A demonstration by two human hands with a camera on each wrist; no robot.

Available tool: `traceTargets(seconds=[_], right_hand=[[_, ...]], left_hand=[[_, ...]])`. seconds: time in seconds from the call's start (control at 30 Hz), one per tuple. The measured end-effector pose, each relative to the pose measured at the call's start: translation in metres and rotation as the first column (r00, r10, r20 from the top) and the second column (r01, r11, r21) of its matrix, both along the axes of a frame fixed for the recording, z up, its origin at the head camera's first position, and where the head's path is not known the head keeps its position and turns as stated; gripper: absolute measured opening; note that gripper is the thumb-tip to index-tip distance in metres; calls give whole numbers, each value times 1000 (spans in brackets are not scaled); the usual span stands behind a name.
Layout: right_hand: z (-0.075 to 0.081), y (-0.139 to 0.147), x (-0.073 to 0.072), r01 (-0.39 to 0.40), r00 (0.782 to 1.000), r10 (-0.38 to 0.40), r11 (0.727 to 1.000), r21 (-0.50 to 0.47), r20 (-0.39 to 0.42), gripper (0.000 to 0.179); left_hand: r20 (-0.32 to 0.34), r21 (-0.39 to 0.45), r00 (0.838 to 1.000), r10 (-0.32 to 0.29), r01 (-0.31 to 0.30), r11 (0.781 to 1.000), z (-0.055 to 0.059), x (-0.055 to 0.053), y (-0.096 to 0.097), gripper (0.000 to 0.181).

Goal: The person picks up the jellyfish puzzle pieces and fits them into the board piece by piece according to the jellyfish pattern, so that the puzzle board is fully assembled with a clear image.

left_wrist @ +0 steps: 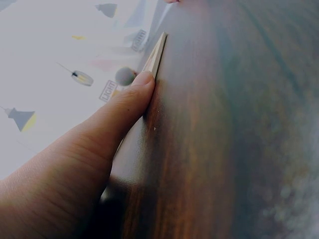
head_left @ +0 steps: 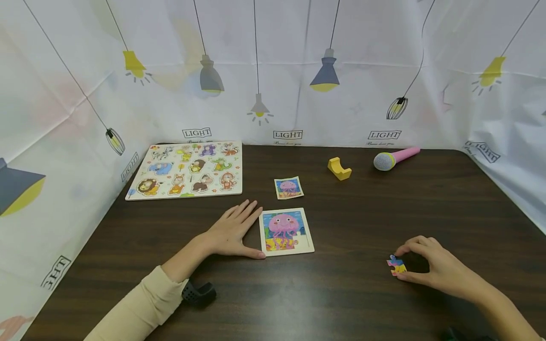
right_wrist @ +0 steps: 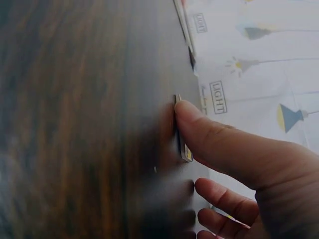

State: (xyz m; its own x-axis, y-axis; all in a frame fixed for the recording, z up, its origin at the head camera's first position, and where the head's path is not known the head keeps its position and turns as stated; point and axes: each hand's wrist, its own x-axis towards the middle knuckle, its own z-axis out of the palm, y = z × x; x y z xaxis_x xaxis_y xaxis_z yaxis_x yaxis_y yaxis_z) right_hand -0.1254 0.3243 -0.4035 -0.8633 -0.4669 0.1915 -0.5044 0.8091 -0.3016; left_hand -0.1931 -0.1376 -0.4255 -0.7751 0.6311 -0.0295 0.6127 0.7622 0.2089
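A square jellyfish puzzle board lies on the table, its lower right corner showing bare wood where one piece's space is. My left hand rests spread at the board's left side, thumb at the lower left corner and fingertips at the upper left. In the left wrist view the thumb touches the board's edge. Off to the right, my right hand pinches a blue, yellow and pink puzzle piece between thumb and finger, just over the table. The right wrist view shows the piece edge-on beside the thumb.
Behind the board lies a small jellyfish picture card. An animal puzzle board is at the back left. A yellow curved block and a pink toy microphone lie toward the back right. A printed cloth hangs behind the table.
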Motion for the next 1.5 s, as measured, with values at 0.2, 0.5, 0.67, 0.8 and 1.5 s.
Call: traceTargets(seconds=[0.2, 0.5, 0.67, 0.8, 1.5], right_hand=[[-2, -1, -1, -44, 999, 43, 999, -18, -15, 45], [-4, -5, -1, -92, 996, 92, 993, -69, -11, 40], [-5, -6, -1, -87, 996, 87, 990, -111, -8, 39], [-7, -5, -2, -72, 997, 71, 992, -104, -15, 34], [-5, -11, 0, -159, 987, 157, 970, -186, -23, 38]], left_hand=[[4, -1, 1000, 3, -3, 1000, 0, 0, -1, 112], [10, -1, 1000, 3, -3, 1000, 1, 1, 0, 111], [11, -5, 1000, 2, -2, 1000, 0, 1, 1, 111], [9, -5, 1000, 1, -1, 1000, 0, 1, 1, 111], [8, -7, 1000, 2, -2, 1000, 0, 0, 0, 112]])
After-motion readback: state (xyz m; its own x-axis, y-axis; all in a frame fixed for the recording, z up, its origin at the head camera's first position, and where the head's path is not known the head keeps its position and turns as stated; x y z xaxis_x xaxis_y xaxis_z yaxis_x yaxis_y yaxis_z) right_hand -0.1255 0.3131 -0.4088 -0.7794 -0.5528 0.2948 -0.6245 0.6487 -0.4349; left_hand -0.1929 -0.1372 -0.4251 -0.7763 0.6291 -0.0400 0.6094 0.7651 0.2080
